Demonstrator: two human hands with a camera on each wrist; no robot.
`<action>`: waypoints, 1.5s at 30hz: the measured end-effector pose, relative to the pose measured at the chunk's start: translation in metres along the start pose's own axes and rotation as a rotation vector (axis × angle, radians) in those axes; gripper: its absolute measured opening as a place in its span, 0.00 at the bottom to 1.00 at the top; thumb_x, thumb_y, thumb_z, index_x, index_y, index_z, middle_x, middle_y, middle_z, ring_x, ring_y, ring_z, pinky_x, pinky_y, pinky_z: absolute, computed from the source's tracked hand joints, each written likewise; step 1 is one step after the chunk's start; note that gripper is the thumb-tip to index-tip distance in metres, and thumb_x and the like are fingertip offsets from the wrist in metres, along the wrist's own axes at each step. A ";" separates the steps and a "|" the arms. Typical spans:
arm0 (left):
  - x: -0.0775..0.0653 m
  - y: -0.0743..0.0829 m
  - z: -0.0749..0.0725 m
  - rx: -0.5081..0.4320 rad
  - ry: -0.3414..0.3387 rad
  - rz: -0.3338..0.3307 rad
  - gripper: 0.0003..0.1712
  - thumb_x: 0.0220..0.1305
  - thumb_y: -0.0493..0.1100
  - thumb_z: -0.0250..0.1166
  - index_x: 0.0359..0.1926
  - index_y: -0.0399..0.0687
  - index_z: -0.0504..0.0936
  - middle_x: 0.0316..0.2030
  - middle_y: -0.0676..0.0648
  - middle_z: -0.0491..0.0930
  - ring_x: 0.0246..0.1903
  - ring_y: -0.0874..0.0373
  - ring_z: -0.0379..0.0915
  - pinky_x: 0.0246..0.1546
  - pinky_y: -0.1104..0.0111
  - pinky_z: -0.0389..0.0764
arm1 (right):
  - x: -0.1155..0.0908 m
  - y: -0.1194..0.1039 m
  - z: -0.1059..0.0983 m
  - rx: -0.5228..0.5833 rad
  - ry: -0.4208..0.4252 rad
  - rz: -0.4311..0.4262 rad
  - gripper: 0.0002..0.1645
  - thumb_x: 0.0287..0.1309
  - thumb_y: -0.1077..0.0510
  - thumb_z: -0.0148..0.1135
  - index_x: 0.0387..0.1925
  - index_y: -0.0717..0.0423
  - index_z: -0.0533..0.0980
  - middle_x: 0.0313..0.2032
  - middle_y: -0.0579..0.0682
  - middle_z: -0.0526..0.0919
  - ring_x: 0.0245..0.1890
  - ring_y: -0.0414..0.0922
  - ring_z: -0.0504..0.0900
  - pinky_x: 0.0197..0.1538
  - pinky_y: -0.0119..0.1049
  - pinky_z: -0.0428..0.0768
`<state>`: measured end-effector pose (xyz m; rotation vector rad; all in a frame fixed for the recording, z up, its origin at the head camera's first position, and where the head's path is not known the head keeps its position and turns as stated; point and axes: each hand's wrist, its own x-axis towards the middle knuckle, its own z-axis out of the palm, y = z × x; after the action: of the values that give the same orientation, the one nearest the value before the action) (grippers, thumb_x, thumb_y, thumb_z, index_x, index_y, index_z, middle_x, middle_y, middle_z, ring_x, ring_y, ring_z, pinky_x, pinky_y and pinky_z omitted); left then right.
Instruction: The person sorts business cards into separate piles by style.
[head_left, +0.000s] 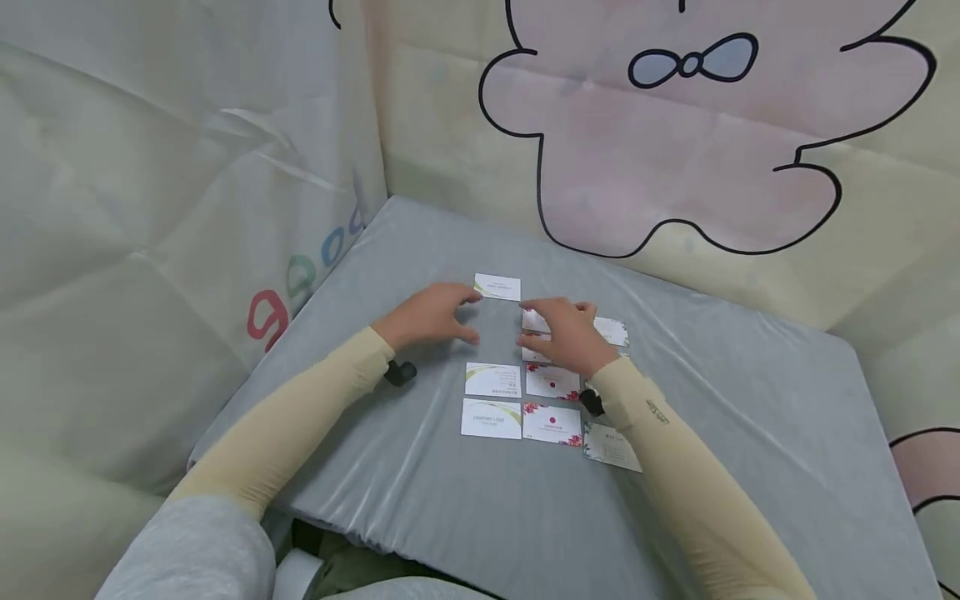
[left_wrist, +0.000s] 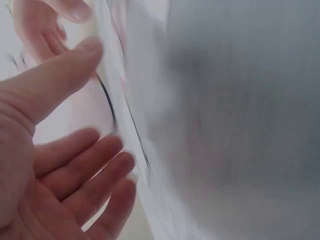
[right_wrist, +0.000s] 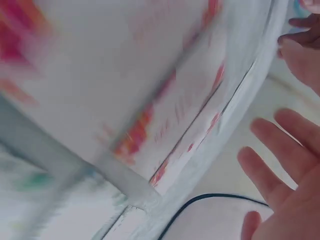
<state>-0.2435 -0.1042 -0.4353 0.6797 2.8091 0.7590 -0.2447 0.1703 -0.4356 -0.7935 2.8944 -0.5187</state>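
Note:
Business cards lie in columns on the grey-covered table. My left hand (head_left: 433,317) hovers left of the gap in the left column, its thumb and fingers apart and holding nothing. By its fingertips is a white card with a green curve (head_left: 497,287); lower in that column lie two similar cards, one with a yellow-green curve (head_left: 492,379) and one reading "COMPANY LOGO" (head_left: 491,419). My right hand (head_left: 572,335), likewise holding nothing, hovers over the middle column and partly hides its red-flowered cards (head_left: 552,382). In the right wrist view, its fingers (right_wrist: 267,177) are spread above the cards.
A leafy-edged card (head_left: 611,447) and a white card (head_left: 611,332) belong to the right column, which my right arm partly covers. Cloth walls with a cartoon print (head_left: 690,150) stand behind and left of the grey table (head_left: 750,417). Both wrist views are blurred.

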 end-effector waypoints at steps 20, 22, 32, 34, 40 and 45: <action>-0.064 0.029 0.045 0.015 -0.010 0.075 0.30 0.55 0.49 0.77 0.58 0.45 0.83 0.53 0.49 0.85 0.52 0.55 0.80 0.57 0.61 0.78 | -0.055 -0.024 0.033 -0.058 -0.053 -0.098 0.32 0.53 0.44 0.76 0.60 0.42 0.78 0.52 0.40 0.85 0.63 0.46 0.74 0.65 0.65 0.48; -0.066 0.029 0.045 0.010 0.013 0.066 0.30 0.54 0.51 0.77 0.58 0.46 0.83 0.52 0.49 0.86 0.51 0.56 0.81 0.57 0.61 0.78 | -0.056 -0.023 0.033 -0.058 -0.051 -0.098 0.32 0.54 0.43 0.75 0.60 0.42 0.78 0.54 0.41 0.85 0.62 0.45 0.74 0.66 0.65 0.49; -0.068 0.039 0.042 0.052 0.056 0.092 0.29 0.54 0.51 0.77 0.57 0.48 0.84 0.51 0.51 0.86 0.49 0.57 0.81 0.54 0.62 0.80 | -0.059 -0.024 0.025 -0.070 -0.043 -0.105 0.33 0.53 0.41 0.75 0.60 0.41 0.78 0.53 0.40 0.84 0.62 0.45 0.74 0.66 0.66 0.49; -0.068 0.041 0.041 0.056 0.047 0.085 0.29 0.54 0.50 0.78 0.57 0.48 0.84 0.51 0.51 0.86 0.49 0.58 0.81 0.54 0.62 0.80 | -0.060 -0.024 0.024 -0.066 -0.047 -0.099 0.34 0.53 0.40 0.75 0.61 0.41 0.77 0.54 0.40 0.84 0.63 0.45 0.74 0.66 0.66 0.48; -0.065 0.046 0.041 0.074 0.012 0.071 0.29 0.53 0.49 0.78 0.57 0.48 0.84 0.49 0.51 0.87 0.45 0.59 0.81 0.52 0.62 0.80 | -0.061 -0.025 0.023 -0.062 -0.058 -0.077 0.35 0.53 0.40 0.75 0.62 0.41 0.77 0.56 0.41 0.83 0.64 0.45 0.73 0.66 0.66 0.48; -0.064 0.048 0.040 0.098 0.005 0.076 0.27 0.53 0.47 0.78 0.55 0.48 0.85 0.44 0.51 0.87 0.38 0.61 0.77 0.47 0.63 0.80 | -0.062 -0.026 0.023 -0.060 -0.052 -0.069 0.34 0.53 0.40 0.75 0.61 0.42 0.78 0.56 0.41 0.84 0.63 0.44 0.74 0.67 0.65 0.48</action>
<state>-0.1576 -0.0797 -0.4432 0.8049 2.8549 0.6388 -0.1745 0.1741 -0.4479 -0.9043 2.8558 -0.4124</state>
